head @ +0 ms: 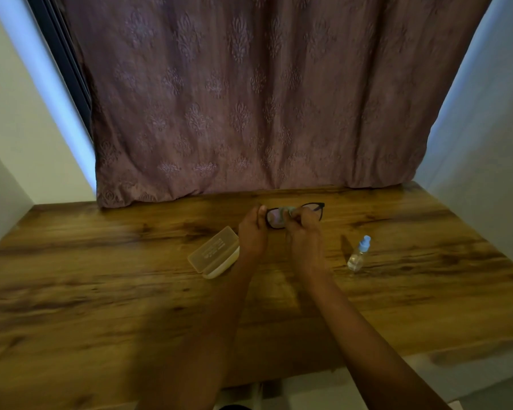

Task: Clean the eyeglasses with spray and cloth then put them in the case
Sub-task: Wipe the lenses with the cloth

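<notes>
Black-framed eyeglasses (317, 209) are held up over the far middle of the wooden table (101, 291). My left hand (253, 232) pinches the frame at its left end. My right hand (304, 232) pinches a small pale blue-green cloth (288, 211) against the left lens. A beige translucent glasses case (214, 256) lies shut on the table just left of my left wrist. A small clear spray bottle (359, 253) with a light blue top stands upright to the right of my right hand.
A mauve patterned curtain (249, 99) hangs down to the table's far edge. White walls close in on both sides. The table's near edge runs across the lower right.
</notes>
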